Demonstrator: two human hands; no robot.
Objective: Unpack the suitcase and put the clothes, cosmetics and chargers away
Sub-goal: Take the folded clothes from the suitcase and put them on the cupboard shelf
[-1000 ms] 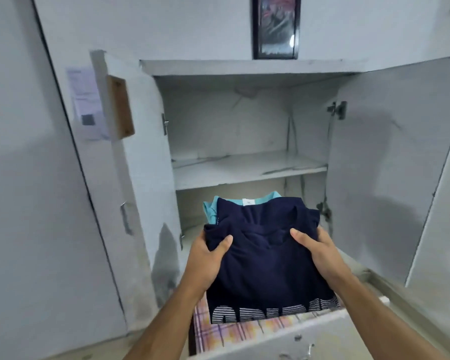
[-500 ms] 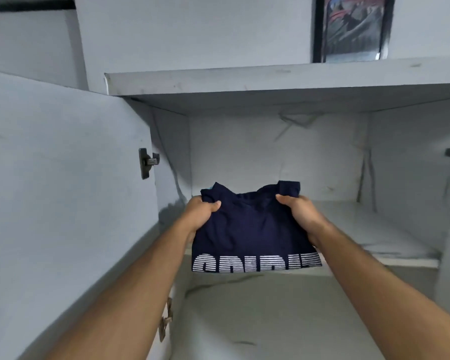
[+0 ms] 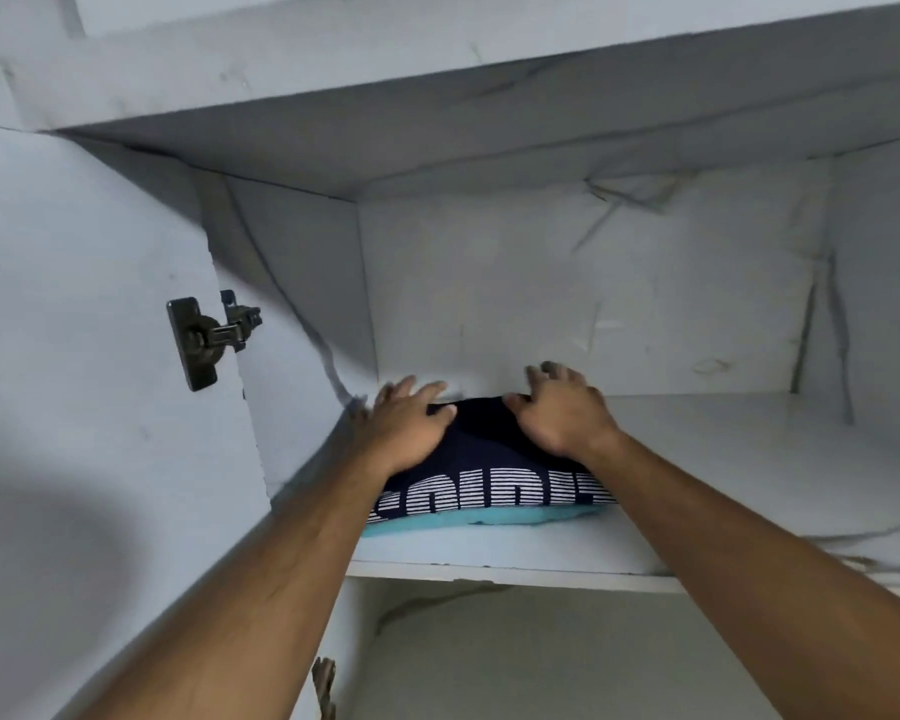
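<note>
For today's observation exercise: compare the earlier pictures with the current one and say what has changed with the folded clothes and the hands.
The navy shirt, with the turquoise garment beneath it, was carried up from in front of the cupboard and set on the upper shelf near its left wall. The left hand and right hand let go; their fingers now lie spread on top. The cupboard door stayed open.

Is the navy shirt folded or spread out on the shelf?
Folded. The navy shirt lies as a compact stack over a teal garment on the shelf.
</note>
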